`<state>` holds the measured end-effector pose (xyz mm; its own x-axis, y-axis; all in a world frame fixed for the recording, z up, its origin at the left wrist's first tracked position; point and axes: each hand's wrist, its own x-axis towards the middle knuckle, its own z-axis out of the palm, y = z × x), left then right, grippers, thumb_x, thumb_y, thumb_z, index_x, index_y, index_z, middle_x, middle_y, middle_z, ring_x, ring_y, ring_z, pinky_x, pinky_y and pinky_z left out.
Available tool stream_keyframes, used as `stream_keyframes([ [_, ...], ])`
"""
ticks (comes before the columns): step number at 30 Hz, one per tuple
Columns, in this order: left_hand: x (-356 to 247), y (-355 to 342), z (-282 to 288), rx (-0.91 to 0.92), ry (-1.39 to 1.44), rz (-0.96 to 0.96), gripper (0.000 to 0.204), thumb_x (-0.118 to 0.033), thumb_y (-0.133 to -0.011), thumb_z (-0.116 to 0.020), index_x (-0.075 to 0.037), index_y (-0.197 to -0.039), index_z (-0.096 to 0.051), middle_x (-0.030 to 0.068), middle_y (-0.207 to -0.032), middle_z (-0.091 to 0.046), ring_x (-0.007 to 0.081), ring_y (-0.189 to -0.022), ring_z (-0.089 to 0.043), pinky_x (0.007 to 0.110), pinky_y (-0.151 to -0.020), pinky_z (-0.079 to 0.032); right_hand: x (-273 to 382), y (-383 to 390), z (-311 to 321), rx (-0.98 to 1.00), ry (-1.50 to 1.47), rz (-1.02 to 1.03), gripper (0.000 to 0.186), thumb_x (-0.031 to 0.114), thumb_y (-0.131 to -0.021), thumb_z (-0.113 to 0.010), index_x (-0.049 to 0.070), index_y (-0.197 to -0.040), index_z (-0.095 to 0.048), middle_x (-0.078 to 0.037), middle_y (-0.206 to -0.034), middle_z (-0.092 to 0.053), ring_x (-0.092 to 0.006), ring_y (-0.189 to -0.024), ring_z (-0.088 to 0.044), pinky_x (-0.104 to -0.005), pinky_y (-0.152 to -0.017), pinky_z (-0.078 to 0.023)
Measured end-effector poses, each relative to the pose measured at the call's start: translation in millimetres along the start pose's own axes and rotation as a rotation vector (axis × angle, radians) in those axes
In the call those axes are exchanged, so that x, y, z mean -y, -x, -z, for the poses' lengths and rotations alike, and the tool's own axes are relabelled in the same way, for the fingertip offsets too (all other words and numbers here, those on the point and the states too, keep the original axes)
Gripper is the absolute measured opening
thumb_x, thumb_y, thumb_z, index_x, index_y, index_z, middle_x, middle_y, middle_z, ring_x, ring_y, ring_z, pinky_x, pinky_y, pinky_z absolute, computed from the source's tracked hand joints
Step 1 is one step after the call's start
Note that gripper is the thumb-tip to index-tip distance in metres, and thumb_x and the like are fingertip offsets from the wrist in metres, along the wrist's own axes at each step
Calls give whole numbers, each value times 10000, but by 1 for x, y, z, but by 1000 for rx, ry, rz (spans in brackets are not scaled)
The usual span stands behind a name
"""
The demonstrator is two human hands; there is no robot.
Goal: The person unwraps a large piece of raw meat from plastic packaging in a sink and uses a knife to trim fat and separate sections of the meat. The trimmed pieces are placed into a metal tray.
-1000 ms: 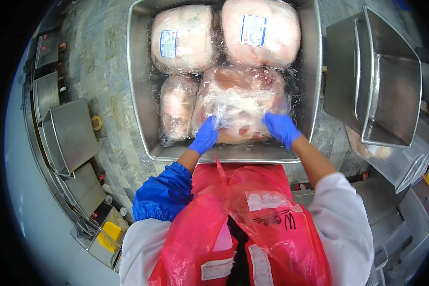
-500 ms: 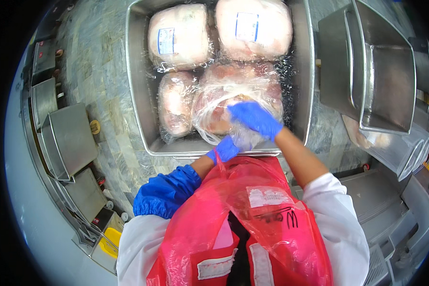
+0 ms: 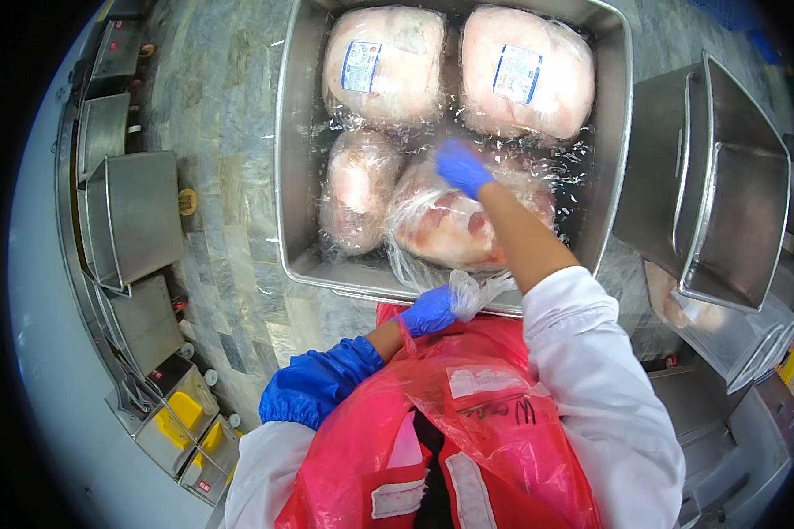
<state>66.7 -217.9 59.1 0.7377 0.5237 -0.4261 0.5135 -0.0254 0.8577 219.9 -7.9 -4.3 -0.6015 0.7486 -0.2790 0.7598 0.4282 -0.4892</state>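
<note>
A large metal tub (image 3: pixel 284 194) holds several big pieces of meat in clear plastic. My left hand (image 3: pixel 429 312), in a blue glove, is closed round the bunched end of a clear plastic bag (image 3: pixel 480 294) at the tub's near rim. Inside that bag lies a red and whitish piece of meat (image 3: pixel 450 231). My right hand (image 3: pixel 461 166), also blue-gloved, is over the far side of this piece; motion smears its fingers. A narrower wrapped piece (image 3: pixel 358 189) lies to the left. Two pale, labelled wrapped pieces, one left (image 3: pixel 385 66) and one right (image 3: pixel 528 72), lie at the far end.
To the right stands a deep metal bin (image 3: pixel 741 185), with a clear plastic container (image 3: pixel 723 339) nearer me. Several metal bins (image 3: pixel 141 216) line the left side beyond the tiled floor (image 3: pixel 229 176). Yellow items (image 3: pixel 182 414) sit at the lower left.
My right hand has moved away from me, up over the bagged meat. My left hand has the bag's end bunched at the near rim, and more of the meat shows. The whole view has shifted slightly.
</note>
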Motion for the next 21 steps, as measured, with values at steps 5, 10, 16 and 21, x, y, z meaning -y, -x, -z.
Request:
stream_keyframes([
  [5, -14, -9, 1, -2, -51, -81, 262, -251, -783, -517, -47, -942, -560, 194, -872, -577, 366, -807, -556, 439, -684, -452, 41, -29, 36, -128, -1361, 41, 411, 205, -807, -520, 72, -1193, -469, -127, -1214, -500, -256, -1092, -484, -343, -912, -385],
  [10, -1, 5, 5, 19, -156, -73, 268, -257, -761, -543, -40, -916, -572, 192, -834, -567, 369, -775, -551, 445, -659, -453, -65, 52, -23, 38, -221, -199, 707, 324, -679, -616, 125, -1311, -370, -140, -1294, -434, -309, -1198, -400, -371, -995, -326],
  [16, 27, 7, 9, -59, -169, -164, 274, -250, -758, -541, -37, -926, -582, 191, -867, -578, 367, -821, -547, 436, -689, -450, -100, 50, -37, 262, -290, -380, 369, 286, -701, -528, 40, -963, -614, -222, -960, -598, -373, -894, -580, -417, -790, -460],
  [21, -2, 0, 48, -40, -159, -171, 267, -172, -778, -508, -45, -1006, -563, 165, -998, -571, 344, -895, -533, 413, -767, -437, -139, 167, -34, 40, -383, -461, 333, 181, -721, -501, 39, -1013, -575, -216, -998, -587, -366, -904, -570, -425, -762, -453],
])
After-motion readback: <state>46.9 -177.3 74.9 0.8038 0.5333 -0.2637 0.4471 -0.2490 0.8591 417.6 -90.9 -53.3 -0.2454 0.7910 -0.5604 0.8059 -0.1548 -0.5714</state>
